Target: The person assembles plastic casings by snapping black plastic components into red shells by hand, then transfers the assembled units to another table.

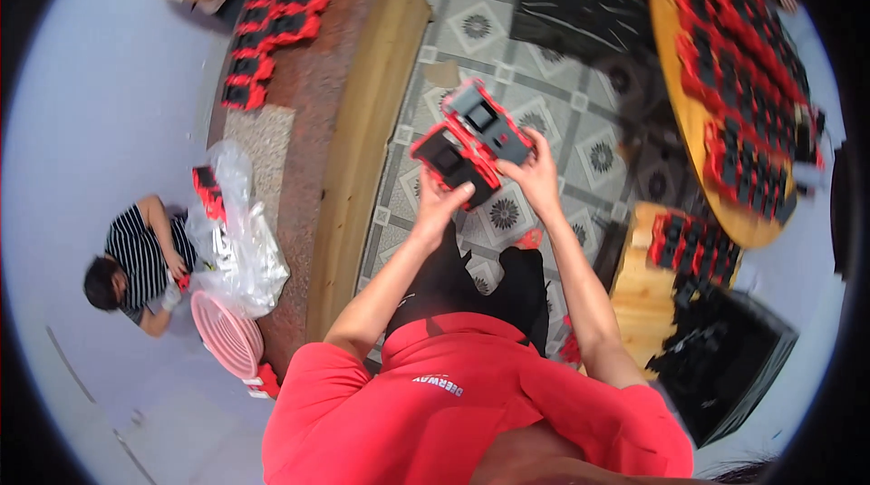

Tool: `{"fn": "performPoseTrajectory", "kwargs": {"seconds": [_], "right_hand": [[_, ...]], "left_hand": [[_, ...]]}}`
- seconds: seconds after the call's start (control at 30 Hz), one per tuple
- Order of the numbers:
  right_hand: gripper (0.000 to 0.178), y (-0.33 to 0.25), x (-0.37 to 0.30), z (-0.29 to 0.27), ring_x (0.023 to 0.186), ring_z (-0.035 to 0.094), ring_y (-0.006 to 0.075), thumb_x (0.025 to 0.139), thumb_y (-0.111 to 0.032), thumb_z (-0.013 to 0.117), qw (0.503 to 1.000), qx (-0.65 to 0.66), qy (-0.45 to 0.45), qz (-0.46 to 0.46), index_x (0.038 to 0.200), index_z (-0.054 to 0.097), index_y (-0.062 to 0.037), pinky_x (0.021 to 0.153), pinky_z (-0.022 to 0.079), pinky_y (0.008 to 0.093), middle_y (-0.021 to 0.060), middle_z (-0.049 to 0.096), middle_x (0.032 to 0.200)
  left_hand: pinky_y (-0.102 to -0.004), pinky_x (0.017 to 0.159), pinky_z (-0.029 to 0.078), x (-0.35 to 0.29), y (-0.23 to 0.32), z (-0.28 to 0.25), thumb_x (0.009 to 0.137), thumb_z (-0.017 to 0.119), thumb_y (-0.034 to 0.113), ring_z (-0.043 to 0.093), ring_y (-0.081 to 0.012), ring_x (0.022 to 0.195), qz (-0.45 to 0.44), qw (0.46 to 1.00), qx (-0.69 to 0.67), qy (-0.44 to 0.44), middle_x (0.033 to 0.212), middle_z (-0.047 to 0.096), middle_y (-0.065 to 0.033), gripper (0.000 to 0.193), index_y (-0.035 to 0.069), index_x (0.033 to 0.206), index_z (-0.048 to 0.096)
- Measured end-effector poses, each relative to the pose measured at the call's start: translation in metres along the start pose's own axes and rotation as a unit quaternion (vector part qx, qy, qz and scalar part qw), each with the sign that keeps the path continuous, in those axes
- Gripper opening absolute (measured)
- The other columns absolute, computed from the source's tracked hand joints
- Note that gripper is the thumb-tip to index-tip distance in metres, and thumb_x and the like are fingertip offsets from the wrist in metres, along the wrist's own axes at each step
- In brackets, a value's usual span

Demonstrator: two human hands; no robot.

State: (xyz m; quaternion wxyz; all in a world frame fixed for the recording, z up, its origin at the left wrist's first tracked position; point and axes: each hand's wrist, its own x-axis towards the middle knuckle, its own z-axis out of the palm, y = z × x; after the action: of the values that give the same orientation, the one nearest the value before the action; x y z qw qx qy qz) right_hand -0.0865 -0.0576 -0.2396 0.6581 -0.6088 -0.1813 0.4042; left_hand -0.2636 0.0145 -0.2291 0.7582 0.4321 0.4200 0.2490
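Observation:
Side by side, touching or nearly so, two boxy red-edged plastic casings are held out in front of me above the tiled floor. My left hand (439,204) is closed on the lower edge of the black-faced casing (441,156), its thumb on the face near the bottom corner. The grey-faced casing (489,122), with a dark square window, sits in my right hand (536,179), gripped at its lower right end. Fingers beneath both casings are partly hidden.
Rows of similar red-and-black casings cover a stone-topped counter (340,77) and a round-edged wooden table (671,41). More stand on a low wooden surface (639,304) beside a black box (748,376). At left, a person (145,240) works near plastic bags (240,258) and pink baskets (227,335).

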Motion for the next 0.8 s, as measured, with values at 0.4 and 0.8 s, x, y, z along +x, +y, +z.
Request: {"fn": "performPoseTrajectory", "kwargs": {"seconds": [0.4, 0.8], "right_hand": [[0.089, 0.041, 0.232, 0.400, 0.096, 0.061, 0.0232, 0.059, -0.020, 0.086, 0.957, -0.251, -0.127, 0.072, 0.132, 0.041, 0.0062, 0.083, 0.049, 0.0319, 0.0176, 0.060, 0.108], [0.094, 0.062, 0.261, 0.490, 0.107, 0.061, 0.0291, 0.062, -0.020, 0.088, 0.967, -0.247, -0.057, 0.029, 0.134, 0.033, 0.0038, 0.095, 0.047, 0.0358, 0.0208, 0.060, 0.119]], "left_hand": [[-0.0422, 0.073, 0.055, 0.186, 0.129, -0.317, 0.083, 0.075, 0.019, 0.060, -0.0212, 0.102, 0.020, 0.936, -0.160, 0.313, 0.122, 0.055, -0.0079, 0.069, 0.015, 0.138, 0.034], [-0.0420, 0.079, 0.051, 0.247, 0.152, -0.373, 0.087, 0.071, 0.028, 0.057, -0.0173, 0.105, 0.033, 0.927, -0.208, 0.311, 0.125, 0.054, -0.0036, 0.063, 0.018, 0.138, 0.036]]}}
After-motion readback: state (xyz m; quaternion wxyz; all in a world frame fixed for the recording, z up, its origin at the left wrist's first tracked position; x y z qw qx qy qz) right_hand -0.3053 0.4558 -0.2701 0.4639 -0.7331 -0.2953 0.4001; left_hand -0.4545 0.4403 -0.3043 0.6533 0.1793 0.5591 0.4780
